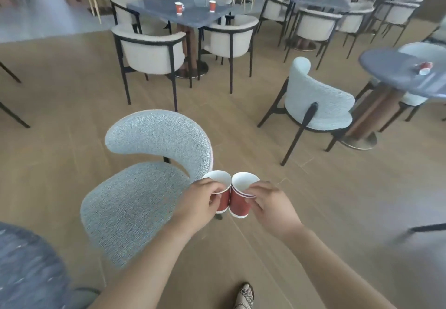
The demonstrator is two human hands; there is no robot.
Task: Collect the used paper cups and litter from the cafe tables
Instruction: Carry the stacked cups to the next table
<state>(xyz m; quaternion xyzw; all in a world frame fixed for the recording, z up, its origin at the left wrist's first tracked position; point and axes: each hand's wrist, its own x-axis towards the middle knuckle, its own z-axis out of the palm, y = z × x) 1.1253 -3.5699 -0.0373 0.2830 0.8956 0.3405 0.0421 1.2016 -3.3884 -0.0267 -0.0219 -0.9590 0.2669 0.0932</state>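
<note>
My left hand [201, 202] grips a red paper cup [220, 188] with a white inside. My right hand [270, 203] grips a stack of red paper cups [241, 195], nested with two rims showing. The two touch side by side in front of me, above the floor. Two more red cups [178, 8] [212, 6] stand upright on a square grey table [193, 16] at the back. Another red cup [423, 67] lies on its side on a round grey table [395, 72] at the right.
A light grey chair [144, 188] stands just left of my hands, another [318, 101] by the round table. Cream armchairs [150, 52] surround the square table. A grey tabletop [26, 267] fills the lower left corner. My sandalled foot [245, 295] is on the wooden floor.
</note>
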